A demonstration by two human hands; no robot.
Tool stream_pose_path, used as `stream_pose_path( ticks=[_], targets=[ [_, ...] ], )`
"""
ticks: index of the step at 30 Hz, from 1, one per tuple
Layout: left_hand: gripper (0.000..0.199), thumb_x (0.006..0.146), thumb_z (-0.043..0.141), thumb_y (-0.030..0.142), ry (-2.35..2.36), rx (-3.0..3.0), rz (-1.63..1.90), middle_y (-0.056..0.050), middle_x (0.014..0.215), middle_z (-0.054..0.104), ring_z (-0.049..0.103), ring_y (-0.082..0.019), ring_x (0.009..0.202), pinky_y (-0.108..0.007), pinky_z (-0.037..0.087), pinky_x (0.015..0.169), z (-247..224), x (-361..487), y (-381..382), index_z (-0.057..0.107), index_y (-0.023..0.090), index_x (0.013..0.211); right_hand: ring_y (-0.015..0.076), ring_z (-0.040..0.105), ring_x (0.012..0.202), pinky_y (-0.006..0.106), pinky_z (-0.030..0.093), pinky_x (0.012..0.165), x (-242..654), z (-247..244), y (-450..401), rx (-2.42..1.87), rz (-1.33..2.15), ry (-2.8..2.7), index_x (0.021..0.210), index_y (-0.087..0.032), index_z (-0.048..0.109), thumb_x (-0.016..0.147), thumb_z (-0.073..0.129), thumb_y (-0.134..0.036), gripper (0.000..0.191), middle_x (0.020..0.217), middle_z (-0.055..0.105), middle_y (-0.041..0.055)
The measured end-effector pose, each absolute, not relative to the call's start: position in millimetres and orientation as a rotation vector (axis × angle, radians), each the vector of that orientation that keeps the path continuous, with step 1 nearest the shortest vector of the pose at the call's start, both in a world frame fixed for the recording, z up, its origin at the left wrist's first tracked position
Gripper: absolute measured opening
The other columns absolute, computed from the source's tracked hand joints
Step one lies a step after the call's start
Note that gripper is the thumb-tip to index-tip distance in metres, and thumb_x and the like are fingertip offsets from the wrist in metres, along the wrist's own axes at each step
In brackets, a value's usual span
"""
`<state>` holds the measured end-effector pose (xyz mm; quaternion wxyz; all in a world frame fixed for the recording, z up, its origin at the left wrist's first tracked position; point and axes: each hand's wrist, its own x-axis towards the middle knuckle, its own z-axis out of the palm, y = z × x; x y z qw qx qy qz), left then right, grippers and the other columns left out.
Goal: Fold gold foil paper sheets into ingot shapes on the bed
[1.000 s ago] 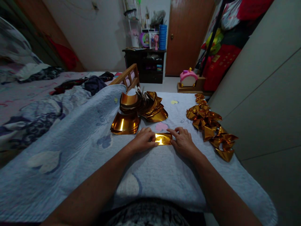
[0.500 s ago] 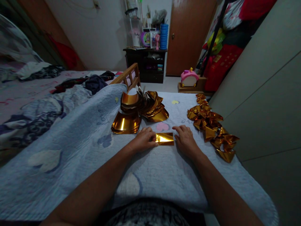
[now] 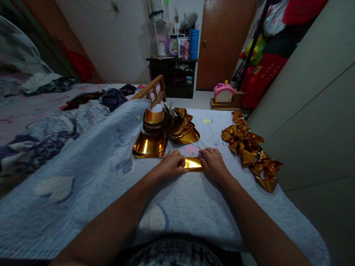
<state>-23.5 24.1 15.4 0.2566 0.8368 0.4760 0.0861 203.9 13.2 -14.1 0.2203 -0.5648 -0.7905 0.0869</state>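
A folded strip of shiny gold foil paper [image 3: 193,163] lies flat on the quilt in front of me. My left hand [image 3: 172,163] is closed on its left end, fingers curled over the edge. At the other end, my right hand [image 3: 215,162] grips the strip between thumb and fingers; the fingertips partly cover that end. Just beyond my left hand sits a fanned stack of loose gold foil sheets [image 3: 149,143]. Folded gold foil pieces [image 3: 248,142] form a heap to the right of my right hand.
The pale blue quilt [image 3: 191,207] with heart shapes covers the bed surface. Rumpled clothes [image 3: 111,98] lie at the left, near a wooden bed rail [image 3: 151,90]. A pink toy [image 3: 223,92] stands past the far edge, and a pale cabinet [image 3: 318,111] rises along the right.
My right hand has moved left onto the right end of the foil strip and taken hold of it. My left hand has stayed on the left end.
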Motion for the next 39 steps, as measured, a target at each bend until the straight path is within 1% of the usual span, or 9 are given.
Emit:
stream_pose_path(
  ticks=[3, 9, 11, 15, 17, 21, 29, 34, 39],
  targets=[
    [0.015, 0.080, 0.073, 0.032, 1.294, 2.273, 0.245, -0.003, 0.096, 0.057, 0.051, -0.024, 0.102, -0.033, 0.038, 0.087, 14.3, -23.5, 24.1, 0.064, 0.020, 0.081, 0.0279, 0.052, 0.102, 0.042, 0.039, 0.093, 204.8, -16.0, 14.4, -1.502, 0.256, -2.194, 0.112, -0.017, 0.070, 0.094, 0.055, -0.022, 0.024, 0.109, 0.067, 0.0118],
    [0.015, 0.080, 0.074, 0.031, 1.300, 2.270, 0.277, -0.003, 0.096, 0.058, 0.052, -0.024, 0.101, -0.033, 0.038, 0.087, 12.2, -23.6, 23.5, 0.065, 0.020, 0.082, 0.0273, 0.053, 0.098, 0.041, 0.041, 0.089, 205.0, -20.4, 15.0, -1.475, 0.268, -2.199, 0.112, -0.017, 0.071, 0.092, 0.059, -0.023, 0.024, 0.104, 0.067, 0.0116],
    [0.014, 0.080, 0.074, 0.032, 1.298, 2.275, 0.278, -0.003, 0.096, 0.058, 0.052, -0.024, 0.101, -0.033, 0.037, 0.087, 12.1, -23.6, 23.4, 0.066, 0.020, 0.083, 0.0280, 0.053, 0.100, 0.041, 0.041, 0.090, 204.2, -20.5, 15.1, -1.488, 0.254, -2.190, 0.113, -0.016, 0.070, 0.091, 0.061, -0.024, 0.025, 0.108, 0.066, 0.0124],
    [0.014, 0.080, 0.074, 0.032, 1.302, 2.275, 0.260, -0.003, 0.096, 0.058, 0.051, -0.025, 0.102, -0.033, 0.037, 0.086, 13.2, -23.3, 23.3, 0.067, 0.021, 0.084, 0.0304, 0.050, 0.112, 0.043, 0.039, 0.096, 201.9, -19.6, 14.0, -1.503, 0.229, -2.165, 0.125, -0.017, 0.066, 0.089, 0.063, -0.025, 0.037, 0.126, 0.064, 0.0137],
    [0.015, 0.080, 0.074, 0.033, 1.308, 2.268, 0.253, -0.003, 0.096, 0.057, 0.051, -0.025, 0.102, -0.033, 0.038, 0.086, 14.3, -22.9, 23.1, 0.067, 0.020, 0.083, 0.0303, 0.050, 0.115, 0.044, 0.039, 0.097, 201.3, -19.1, 13.0, -1.488, 0.248, -2.188, 0.122, -0.019, 0.067, 0.090, 0.063, -0.026, 0.034, 0.128, 0.064, 0.0123],
    [0.015, 0.080, 0.074, 0.032, 1.307, 2.264, 0.250, -0.003, 0.096, 0.058, 0.052, -0.025, 0.102, -0.033, 0.038, 0.087, 16.4, -22.2, 22.5, 0.066, 0.020, 0.082, 0.0287, 0.051, 0.112, 0.042, 0.038, 0.094, 201.7, -17.3, 11.5, -1.442, 0.281, -2.222, 0.112, -0.020, 0.071, 0.090, 0.062, -0.024, 0.024, 0.122, 0.067, 0.0104],
    [0.014, 0.080, 0.074, 0.031, 1.313, 2.263, 0.248, -0.004, 0.096, 0.058, 0.051, -0.025, 0.102, -0.034, 0.038, 0.089, 18.7, -21.6, 21.4, 0.066, 0.020, 0.082, 0.0246, 0.054, 0.101, 0.039, 0.039, 0.092, 200.2, -15.1, 12.6, -1.353, 0.341, -2.232, 0.099, -0.019, 0.072, 0.089, 0.060, -0.016, 0.016, 0.107, 0.069, 0.0088],
    [0.014, 0.079, 0.074, 0.031, 1.304, 2.270, 0.275, -0.003, 0.095, 0.058, 0.052, -0.025, 0.099, -0.035, 0.039, 0.087, 17.2, -22.4, 21.4, 0.066, 0.020, 0.081, 0.0260, 0.053, 0.100, 0.039, 0.040, 0.090, 199.8, -14.6, 12.0, -1.363, 0.302, -2.191, 0.101, -0.018, 0.070, 0.086, 0.059, -0.012, 0.020, 0.104, 0.067, 0.0100],
    [0.014, 0.077, 0.075, 0.029, 1.290, 2.271, 0.334, -0.003, 0.092, 0.058, 0.053, -0.024, 0.097, -0.034, 0.039, 0.086, 16.7, -22.7, 21.3, 0.065, 0.020, 0.080, 0.0250, 0.053, 0.092, 0.038, 0.042, 0.084, 200.7, -13.0, 12.0, -1.372, 0.342, -2.165, 0.091, -0.019, 0.067, 0.085, 0.057, -0.011, 0.015, 0.095, 0.065, 0.0084]
  ],
)
